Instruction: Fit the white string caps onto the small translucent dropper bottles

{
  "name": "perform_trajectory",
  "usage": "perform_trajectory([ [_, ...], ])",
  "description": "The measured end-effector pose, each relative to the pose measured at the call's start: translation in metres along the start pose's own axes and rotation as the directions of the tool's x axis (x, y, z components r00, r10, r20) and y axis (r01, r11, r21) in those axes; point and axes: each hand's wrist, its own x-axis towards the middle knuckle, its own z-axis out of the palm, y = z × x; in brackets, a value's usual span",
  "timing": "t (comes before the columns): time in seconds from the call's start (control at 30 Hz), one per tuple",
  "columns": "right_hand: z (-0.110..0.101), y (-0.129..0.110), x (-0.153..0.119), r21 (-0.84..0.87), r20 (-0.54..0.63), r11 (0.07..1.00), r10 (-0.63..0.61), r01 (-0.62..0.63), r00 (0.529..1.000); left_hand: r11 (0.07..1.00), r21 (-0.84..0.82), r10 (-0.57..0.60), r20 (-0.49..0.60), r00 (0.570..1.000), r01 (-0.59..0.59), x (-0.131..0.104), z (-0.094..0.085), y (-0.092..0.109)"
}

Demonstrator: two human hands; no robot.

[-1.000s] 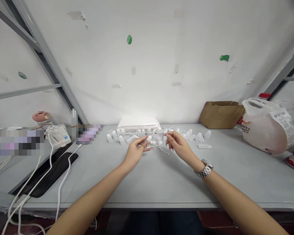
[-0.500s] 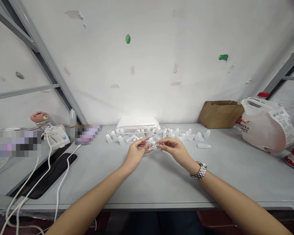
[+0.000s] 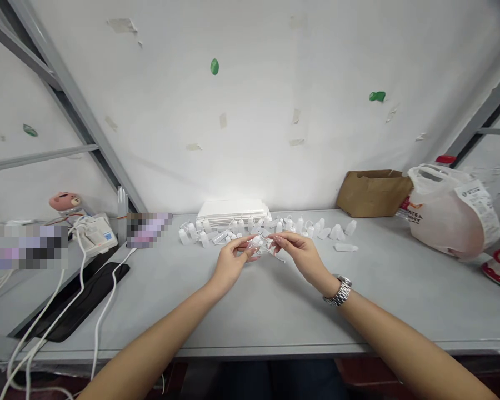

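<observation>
My left hand (image 3: 231, 261) is closed around a small translucent dropper bottle (image 3: 256, 242) with a white top, held tilted above the table. Close by on the right, my right hand (image 3: 302, 256) pinches a small white plastic piece at the bottle's top; its exact kind is too small to tell. A thin white strap (image 3: 280, 258) hangs below the right fingertips. Just behind both hands, several similar bottles (image 3: 204, 239) stand or lie in a loose row, some with looped straps. One bottle (image 3: 345, 247) lies on its side, off to the right.
A stack of white sheets or boxes (image 3: 233, 208) lies by the wall. A cardboard box (image 3: 370, 194) and a plastic bag (image 3: 445, 216) stand at the right. White cables (image 3: 102, 311), a black pad (image 3: 83, 300) and a white power strip (image 3: 95, 234) occupy the left side of the grey table (image 3: 250, 316).
My right fingers have drawn slightly up and back from the bottle top, and the white strap below them shows more. My left hand keeps its hold. The view has shifted slightly.
</observation>
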Motion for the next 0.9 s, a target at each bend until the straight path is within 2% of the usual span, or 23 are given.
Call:
perform_trajectory([
  [0.2,-0.0021,0.0007,0.0020,0.011,-0.017,1.000,-0.025,0.025,1.000,1.000,-0.015,0.017,0.030,0.999,-0.017,-0.0045,0.0034,0.0059],
  [0.5,-0.0050,0.0067,0.0059,0.229,-0.103,0.969,0.122,-0.096,0.987,0.995,0.003,0.097,0.071,0.993,-0.097,-0.0067,0.0060,0.0051],
  [0.7,-0.0014,0.0074,0.0059,0.413,0.004,0.887,0.228,-0.209,0.974,0.995,0.008,0.102,0.117,0.988,-0.104,-0.0080,0.0065,0.0018],
  [0.9,0.0006,0.0080,0.0040,0.455,0.072,0.859,0.226,-0.234,0.971,0.995,0.029,0.094,0.132,0.987,-0.099,-0.0087,0.0072,0.0006],
])
